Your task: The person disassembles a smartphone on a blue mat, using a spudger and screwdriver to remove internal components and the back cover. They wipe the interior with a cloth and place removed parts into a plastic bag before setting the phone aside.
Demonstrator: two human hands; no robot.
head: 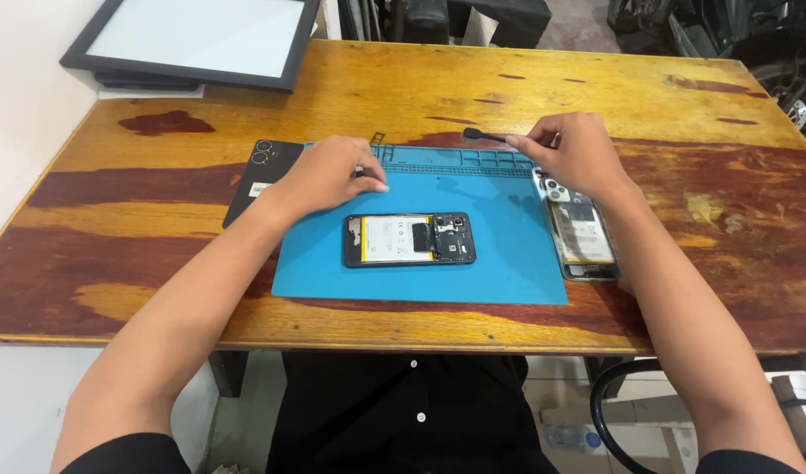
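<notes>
Two bare hands worked over a blue repair mat [508, 272] on a wooden table [403, 88].

The right hand [574, 154] pinched a small black brush [484, 135], its head jutting left of the fingertips. The left hand [328, 175], fingers loosely curled, rested just above an opened smartphone [409, 240] at mat centre.

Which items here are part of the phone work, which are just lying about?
In use: opened phone, blue mat, black tool in right hand, left hand at mat's tray edge.
Lying about: second opened phone, black back cover, framed panel.
</notes>
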